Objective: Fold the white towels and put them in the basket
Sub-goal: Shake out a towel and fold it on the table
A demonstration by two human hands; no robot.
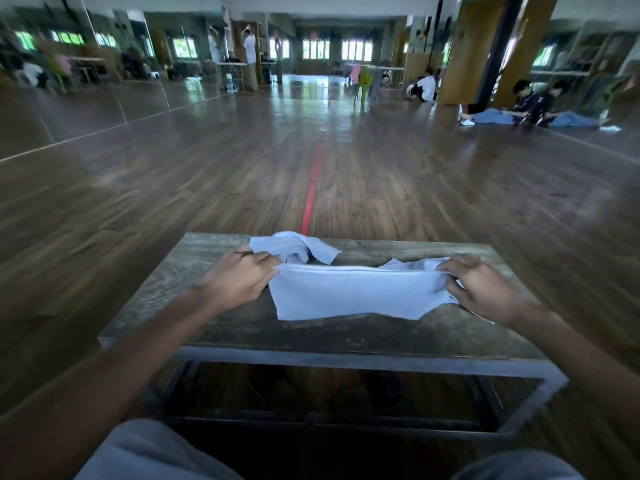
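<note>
Head view, looking down: at the lower middle of the frame we hold a white cloth towel [353, 296] stretched flat along a low, weathered wooden table with a grey metal frame [311, 337]. The towel's upper edge lies doubled over as a straight fold, and its lower edge is ragged and uneven. Our left hand [242, 277], at centre left, has its fingers curled and pinches the towel's left end at the fold. Our right hand [485, 289], at centre right, grips the right end with bent fingers, and the cloth bunches under them. A small peak of white cloth rises behind the fold near the right hand; we cannot tell which towel it belongs to. Just above the left hand, at the table's far edge, a second white towel [291, 245] lies crumpled in a loose heap, touching the held towel's left corner. Our knees in grey trousers [145, 452] fill the bottom corners. Beyond the table a dark wooden plank floor [173, 188] stretches away, with a thin red stripe [311, 188] running up the middle. In the upper right, blurred people [530, 105] sit on the floor by a wooden pillar.
</note>
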